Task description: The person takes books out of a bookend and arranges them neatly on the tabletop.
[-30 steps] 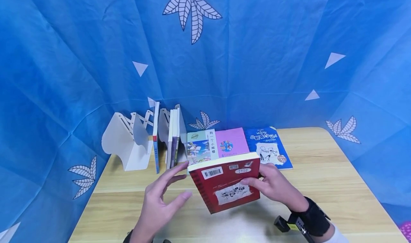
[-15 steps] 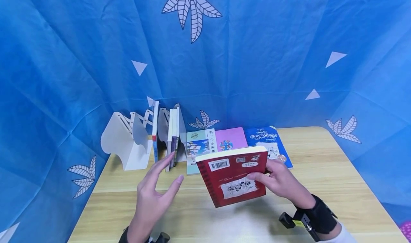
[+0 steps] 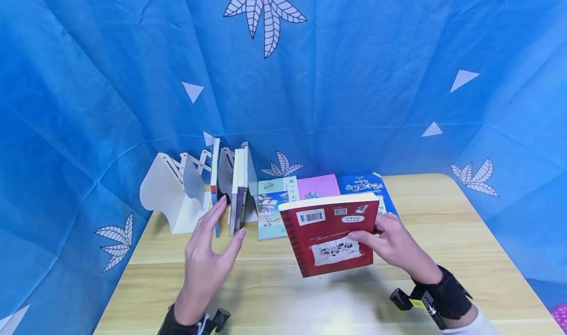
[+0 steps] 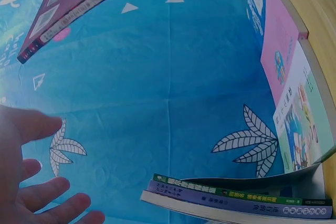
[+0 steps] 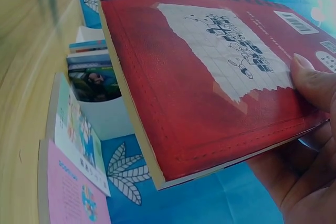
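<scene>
A red book [image 3: 330, 236] with a barcode and a torn-paper drawing on its cover is held above the table by my right hand [image 3: 398, 244]. The thumb presses on that cover and the other fingers go behind it, as the right wrist view shows of the red book [image 5: 220, 87]. My left hand [image 3: 205, 263] hovers in front of the bookends, fingers spread and touching nothing. Nearest to it are the upright books [image 3: 239, 192], several thin ones, in the white expandable book rack [image 3: 190, 217]. In the left wrist view, the left hand's fingers [image 4: 50, 198] are apart from the upright books [image 4: 236, 198].
Along the back of the wooden table [image 3: 443, 256] lie a green-and-white book [image 3: 272, 209], a pink book [image 3: 316, 185] and a blue book [image 3: 361, 185], the last two partly behind the red one. A blue patterned cloth [image 3: 354, 79] hangs behind and at both sides.
The red book has moved to the right and slightly away from me in my right hand. My left hand has drawn leftward, away from the book.
</scene>
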Tool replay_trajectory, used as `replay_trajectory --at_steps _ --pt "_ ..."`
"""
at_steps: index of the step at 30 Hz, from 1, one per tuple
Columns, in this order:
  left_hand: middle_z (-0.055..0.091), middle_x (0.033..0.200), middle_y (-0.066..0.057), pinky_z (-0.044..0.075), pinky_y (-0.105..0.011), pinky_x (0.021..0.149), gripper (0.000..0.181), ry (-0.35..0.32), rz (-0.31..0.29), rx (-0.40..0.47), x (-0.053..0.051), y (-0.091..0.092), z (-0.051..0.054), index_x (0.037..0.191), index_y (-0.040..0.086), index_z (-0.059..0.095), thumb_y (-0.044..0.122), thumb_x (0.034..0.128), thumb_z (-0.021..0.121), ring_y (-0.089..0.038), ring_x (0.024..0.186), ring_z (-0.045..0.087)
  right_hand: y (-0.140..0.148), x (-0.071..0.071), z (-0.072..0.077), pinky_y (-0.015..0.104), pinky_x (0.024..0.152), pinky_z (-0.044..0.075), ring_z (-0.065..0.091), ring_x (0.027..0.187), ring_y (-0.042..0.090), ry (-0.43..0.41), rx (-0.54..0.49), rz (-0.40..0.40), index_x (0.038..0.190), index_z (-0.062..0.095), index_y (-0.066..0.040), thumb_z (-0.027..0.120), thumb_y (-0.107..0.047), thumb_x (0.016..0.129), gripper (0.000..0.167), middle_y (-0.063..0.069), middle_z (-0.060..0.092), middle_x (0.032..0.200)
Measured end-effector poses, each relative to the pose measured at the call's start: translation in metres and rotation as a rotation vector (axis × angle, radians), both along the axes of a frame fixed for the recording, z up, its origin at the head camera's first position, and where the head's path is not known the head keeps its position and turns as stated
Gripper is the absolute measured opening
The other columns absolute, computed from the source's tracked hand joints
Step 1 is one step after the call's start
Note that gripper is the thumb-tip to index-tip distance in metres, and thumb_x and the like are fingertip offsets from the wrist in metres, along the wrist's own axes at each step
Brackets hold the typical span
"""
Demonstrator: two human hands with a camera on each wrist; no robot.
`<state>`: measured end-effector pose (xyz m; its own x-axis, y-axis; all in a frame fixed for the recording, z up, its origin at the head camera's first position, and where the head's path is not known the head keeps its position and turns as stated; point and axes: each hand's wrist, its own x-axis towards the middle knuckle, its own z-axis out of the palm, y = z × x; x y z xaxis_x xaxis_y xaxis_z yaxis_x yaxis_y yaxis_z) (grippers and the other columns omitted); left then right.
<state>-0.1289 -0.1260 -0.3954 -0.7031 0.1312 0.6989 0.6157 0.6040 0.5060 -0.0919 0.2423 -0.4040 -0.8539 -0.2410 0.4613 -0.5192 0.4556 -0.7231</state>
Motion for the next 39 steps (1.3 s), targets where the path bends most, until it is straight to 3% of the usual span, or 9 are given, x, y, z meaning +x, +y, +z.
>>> replay_trajectory --at_steps 7,18,22,26,31,34,39 --pt "0.058 0.149 -0.023 0.034 -0.016 0.123 0.076 0.108 0.019 0.030 -0.013 -0.003 -0.006 0.146 -0.001 0.055 -0.002 0.0759 0.085 -0.041 0.135 0.057 0.006 0.001 0.002 0.021 0.069 0.063 0.073 0.086 -0.003 -0.057 -0.012 -0.037 0.118 0.066 0.003 0.075 0.003 0.090 0.029 0.019 0.079 0.102" --pt "0.054 0.153 -0.023 0.030 -0.011 0.122 0.088 0.091 0.146 0.031 -0.024 -0.008 -0.012 0.153 0.003 0.047 -0.002 0.0752 0.088 -0.043 0.138 0.055 0.021 0.000 0.002 0.023 0.066 0.063 0.072 0.081 -0.004 -0.110 -0.022 -0.153 0.121 0.066 0.003 0.074 -0.001 0.092 0.031 0.020 0.078 0.102" --pt "0.052 0.156 -0.021 0.034 -0.013 0.121 0.091 0.042 0.186 0.031 -0.030 -0.011 -0.016 0.158 0.007 0.040 0.001 0.0796 0.086 -0.040 0.139 0.054 0.027 -0.001 0.002 0.024 0.065 0.064 0.072 0.079 -0.003 -0.105 -0.020 -0.186 0.119 0.067 0.003 0.074 -0.001 0.092 0.029 0.020 0.078 0.100" --pt "0.050 0.157 -0.020 0.035 -0.013 0.120 0.091 0.008 0.213 0.037 -0.036 -0.015 -0.022 0.160 0.010 0.037 0.004 0.0827 0.085 -0.040 0.140 0.053 0.033 -0.002 0.002 0.024 0.064 0.064 0.072 0.077 -0.002 -0.103 -0.030 -0.203 0.119 0.068 0.002 0.074 0.000 0.092 0.028 0.002 0.080 0.098" --pt "0.048 0.159 -0.021 0.047 -0.039 0.117 0.090 -0.051 0.227 0.045 -0.043 -0.018 -0.031 0.161 0.010 0.035 0.007 0.0860 0.083 -0.040 0.142 0.052 0.041 -0.002 0.002 0.023 0.065 0.063 0.072 0.078 -0.002 -0.127 -0.038 -0.241 0.122 0.067 0.001 0.074 -0.002 0.093 0.030 -0.031 0.068 0.099" --pt "0.045 0.160 -0.022 0.048 -0.059 0.112 0.090 -0.100 0.231 0.050 -0.047 -0.020 -0.035 0.162 0.010 0.031 0.007 0.0876 0.082 -0.041 0.144 0.050 0.046 -0.002 0.002 0.021 0.066 0.063 0.072 0.079 -0.003 -0.138 -0.034 -0.265 0.125 0.066 0.000 0.075 -0.004 0.093 0.034 -0.033 0.067 0.101" --pt "0.041 0.163 -0.022 0.047 -0.063 0.114 0.088 -0.195 0.254 0.076 -0.052 -0.022 -0.037 0.163 0.011 0.028 0.011 0.0914 0.079 -0.042 0.146 0.047 0.053 -0.004 0.000 0.019 0.067 0.062 0.072 0.081 -0.004 -0.143 -0.034 -0.298 0.128 0.065 -0.001 0.075 -0.005 0.093 0.037 -0.033 0.067 0.102"
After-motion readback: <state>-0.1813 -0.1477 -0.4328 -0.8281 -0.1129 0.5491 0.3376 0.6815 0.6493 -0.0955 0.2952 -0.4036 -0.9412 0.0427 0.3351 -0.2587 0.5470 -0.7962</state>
